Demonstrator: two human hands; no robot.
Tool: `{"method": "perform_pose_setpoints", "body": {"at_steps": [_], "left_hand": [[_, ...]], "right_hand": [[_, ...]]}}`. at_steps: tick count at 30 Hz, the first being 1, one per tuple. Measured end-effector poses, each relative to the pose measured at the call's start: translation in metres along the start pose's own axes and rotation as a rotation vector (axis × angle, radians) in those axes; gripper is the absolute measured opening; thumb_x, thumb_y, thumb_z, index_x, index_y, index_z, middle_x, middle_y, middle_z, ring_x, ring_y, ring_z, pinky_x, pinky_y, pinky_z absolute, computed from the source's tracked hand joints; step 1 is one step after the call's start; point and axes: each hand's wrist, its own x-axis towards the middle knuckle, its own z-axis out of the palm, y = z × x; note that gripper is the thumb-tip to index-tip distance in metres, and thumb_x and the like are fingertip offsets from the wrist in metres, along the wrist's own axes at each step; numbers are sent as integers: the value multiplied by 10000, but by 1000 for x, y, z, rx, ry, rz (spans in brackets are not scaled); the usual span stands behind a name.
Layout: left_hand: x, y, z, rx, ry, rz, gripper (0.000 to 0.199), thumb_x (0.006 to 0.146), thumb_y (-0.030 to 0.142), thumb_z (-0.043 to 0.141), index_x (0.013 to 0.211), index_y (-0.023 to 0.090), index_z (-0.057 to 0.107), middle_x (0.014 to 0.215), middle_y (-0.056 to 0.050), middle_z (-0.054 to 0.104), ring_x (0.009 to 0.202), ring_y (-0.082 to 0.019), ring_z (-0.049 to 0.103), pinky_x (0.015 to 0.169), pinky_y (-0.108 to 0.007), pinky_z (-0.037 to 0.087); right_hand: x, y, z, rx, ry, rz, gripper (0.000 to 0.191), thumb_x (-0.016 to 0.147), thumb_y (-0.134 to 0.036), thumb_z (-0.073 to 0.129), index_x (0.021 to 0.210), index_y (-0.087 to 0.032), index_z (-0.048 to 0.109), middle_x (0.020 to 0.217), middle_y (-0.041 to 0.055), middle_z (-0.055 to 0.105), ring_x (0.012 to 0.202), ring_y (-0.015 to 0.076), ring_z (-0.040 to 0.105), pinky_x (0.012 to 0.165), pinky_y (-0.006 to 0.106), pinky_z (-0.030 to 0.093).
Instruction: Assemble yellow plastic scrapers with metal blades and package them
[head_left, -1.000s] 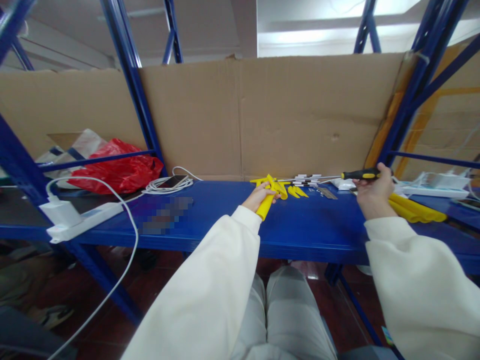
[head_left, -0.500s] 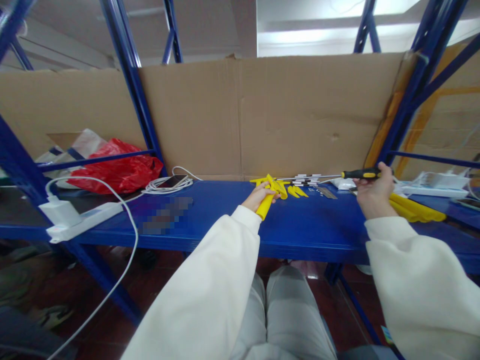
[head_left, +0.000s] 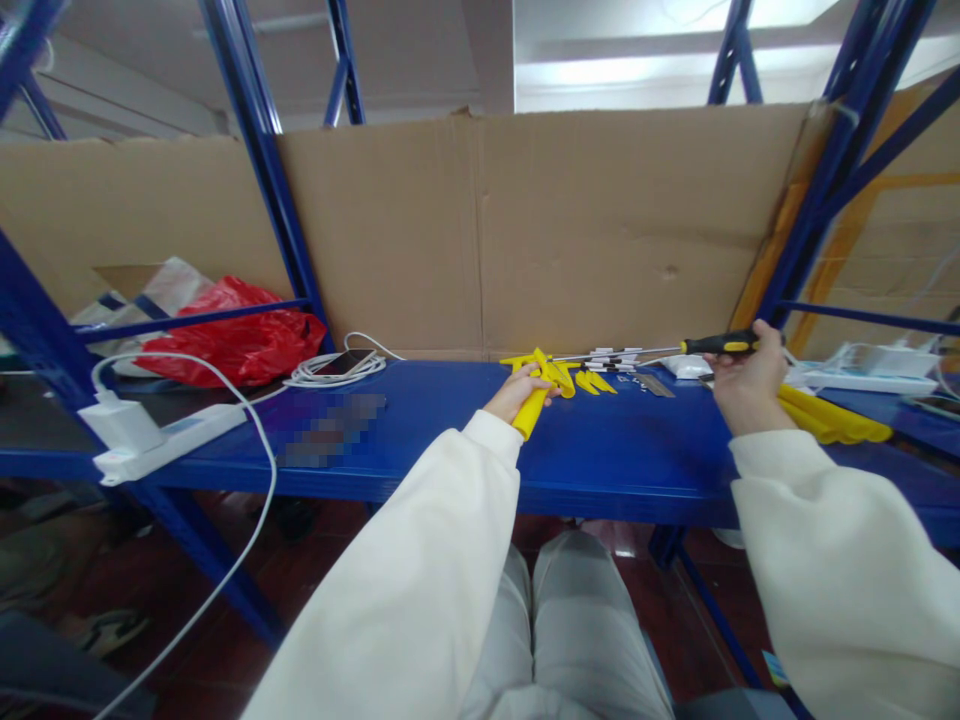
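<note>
Here | left hand (head_left: 514, 394) grips yellow piece (head_left: 532, 414) | right hand (head_left: 750, 388) grips screwdriver (head_left: 720, 344) | shelf (head_left: 630, 440) open between, to edge (head_left: 630, 506)

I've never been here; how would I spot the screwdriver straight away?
Find the big cardboard sheet behind the blue table. Near the sheet's lower right corner, the person's right grip holds the screwdriver, its long thin shaft pointing left. A black handle with yellow marks sets it apart from the plain yellow pieces on the table.

The head-worn camera looked forward and down from just above the blue counter (head_left: 622, 455), cardboard panel (head_left: 600, 220) at twelve o'clock, lap (head_left: 577, 610) at six.
</note>
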Motion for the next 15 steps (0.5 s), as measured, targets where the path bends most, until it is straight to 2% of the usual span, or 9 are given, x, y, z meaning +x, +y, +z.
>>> {"method": "perform_pose_setpoints", "body": {"at_steps": [2, 4, 9, 15], "left_hand": [[2, -1, -2, 2, -8, 5, 634, 754, -69, 577, 1356, 128, 588, 1058, -126, 750, 616, -128, 682, 472, -188, 441], [4, -2, -4, 4, -4, 9, 622, 752, -71, 593, 1343, 123, 598, 1055, -126, 751, 627, -130, 683, 484, -191, 442], [5, -2, -3, -7, 45, 10, 671, 763, -87, 529, 1406, 102, 542, 1062, -134, 754, 615, -131, 670, 502, -206, 452], [6, -4, -3, -21, 64, 27, 678, 764, -85, 525, 1420, 87, 526, 1090, -150, 750, 606, -123, 659, 492, -200, 435]], "right_hand": [[-9, -6, 6, -48, 13, -1, 228, 983, -179, 505, 782, -225, 407, 569, -111, 404, 357, 44, 302, 385, 148, 480], [-14, -13, 12, -125, -41, -1, 245, 1010, -182, 519, 785, -221, 430, 565, -103, 436, 369, 49, 346, 415, 157, 507], [-13, -33, 26, -303, -214, -27, 209, 1044, -201, 531, 836, -206, 507, 608, -27, 573, 482, 119, 577, 476, 232, 575], [-7, -57, 50, -322, -352, 91, 284, 1052, -227, 461, 813, -140, 585, 682, 69, 609, 589, 195, 684, 497, 343, 615]]}}
